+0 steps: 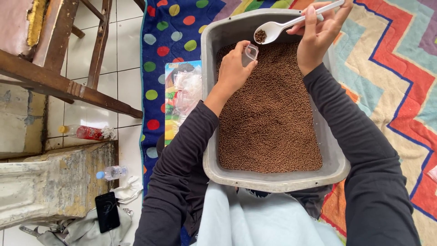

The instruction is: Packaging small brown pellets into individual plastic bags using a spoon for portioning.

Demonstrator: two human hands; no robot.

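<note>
A grey plastic tub (209,150) rests on my lap, filled with small brown pellets (268,114). My right hand (318,34) grips a white plastic spoon (277,28) that carries a small heap of pellets over the tub's far end. My left hand (233,68) pinches a small clear plastic bag (250,53) with its mouth just below the spoon's bowl. Both arms wear dark long sleeves.
A pile of clear bags (186,91) lies on a colourful mat left of the tub. A polka-dot blue cloth (159,36) and zigzag rug (391,59) cover the floor. At left are a wooden chair frame (59,82), two bottles (86,132), a black phone (107,212).
</note>
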